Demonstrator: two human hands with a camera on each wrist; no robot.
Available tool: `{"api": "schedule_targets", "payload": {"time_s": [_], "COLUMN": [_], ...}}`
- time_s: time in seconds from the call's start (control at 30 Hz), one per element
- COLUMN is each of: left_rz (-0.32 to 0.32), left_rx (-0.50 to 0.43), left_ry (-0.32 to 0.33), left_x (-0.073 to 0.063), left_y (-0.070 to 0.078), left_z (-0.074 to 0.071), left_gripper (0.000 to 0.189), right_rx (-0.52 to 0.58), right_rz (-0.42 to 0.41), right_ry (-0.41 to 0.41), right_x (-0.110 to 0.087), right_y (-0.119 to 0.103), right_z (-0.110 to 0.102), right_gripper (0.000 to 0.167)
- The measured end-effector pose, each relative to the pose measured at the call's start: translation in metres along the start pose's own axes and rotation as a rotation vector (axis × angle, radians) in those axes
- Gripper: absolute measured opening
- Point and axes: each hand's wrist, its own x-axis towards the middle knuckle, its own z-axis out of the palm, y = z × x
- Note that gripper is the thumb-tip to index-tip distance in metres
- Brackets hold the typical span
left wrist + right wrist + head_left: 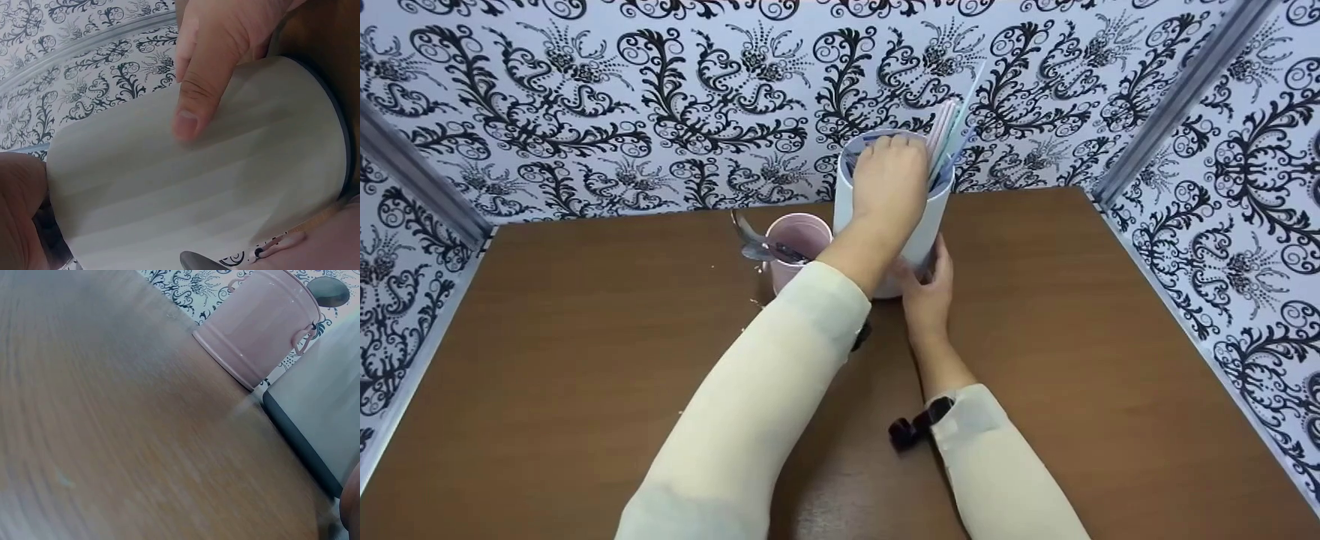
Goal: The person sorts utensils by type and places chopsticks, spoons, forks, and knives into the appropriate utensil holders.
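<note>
A tall white round-cornered container with a dark base stands at the back of the table, tipped slightly in the head view. Long thin pastel sticks in pink and teal rise from its right side. My left hand reaches over its rim, knuckles up, fingers dipping inside; whether they hold anything in there I cannot tell. Low on the container, my right hand grips the wall. Its thumb presses the front face in the left wrist view, with the other fingers round the side.
Close left of the container stands a small pink bucket-shaped cup with little side handles. Metal spoons lean out over its left rim. Patterned black-and-white walls enclose the brown wooden table at the back and sides.
</note>
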Motion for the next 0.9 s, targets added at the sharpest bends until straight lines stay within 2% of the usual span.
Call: {"api": "schedule_targets", "payload": {"time_s": [0.23, 0.43, 0.63, 0.8, 0.9], "left_rz": [0.004, 0.001, -0.013, -0.006, 0.007], "left_rx": [-0.14, -0.203, -0.24, -0.26, -0.25], "left_ry": [0.029, 0.05, 0.027, 0.049, 0.071], "left_x": [0.0, -0.007, -0.014, -0.02, -0.024], "left_y": [-0.007, -0.011, -0.012, -0.012, -0.012], "left_z": [0.004, 0.005, 0.002, 0.003, 0.004], "left_gripper": [0.029, 0.025, 0.025, 0.023, 0.021], "right_rx": [-0.022, -0.004, 0.006, 0.066, 0.101], "right_rz": [-0.004, -0.017, -0.033, -0.029, -0.031], "right_ry": [-0.003, -0.006, -0.002, -0.015, -0.027], "right_x": [-0.001, -0.003, -0.003, -0.001, 0.0], "right_y": [-0.002, -0.003, -0.002, -0.001, 0.001], "right_z": [0.001, 0.002, 0.002, 0.001, 0.0], "right_gripper": [0.107, 0.102, 0.116, 0.095, 0.089]}}
